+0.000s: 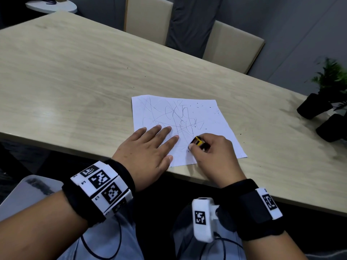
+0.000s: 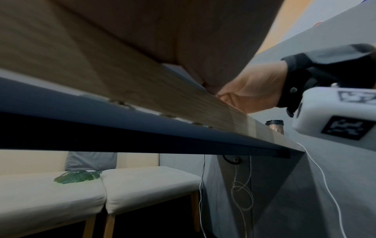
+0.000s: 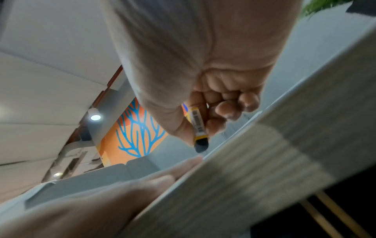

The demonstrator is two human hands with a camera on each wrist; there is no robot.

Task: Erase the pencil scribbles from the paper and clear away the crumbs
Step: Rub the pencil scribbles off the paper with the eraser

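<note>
A white paper (image 1: 210,117) covered in pencil scribbles lies near the table's front edge. Dark eraser crumbs (image 1: 203,106) dot its far right part. My left hand (image 1: 150,145) lies flat with straight fingers on the paper's near left corner. My right hand (image 1: 208,147) pinches a dark eraser in a yellow sleeve (image 1: 197,141), its tip down on the paper's near middle. In the right wrist view the eraser (image 3: 198,127) sits between thumb and fingers, dark tip (image 3: 201,145) close to the paper edge. In the left wrist view the right hand (image 2: 250,91) shows above the table edge.
The wooden table (image 1: 75,81) stretches left and back. Two black pots with green plants (image 1: 323,107) stand at the right edge. Two beige chairs (image 1: 232,45) stand behind the table. A few crumbs (image 1: 243,136) lie on the wood right of the paper.
</note>
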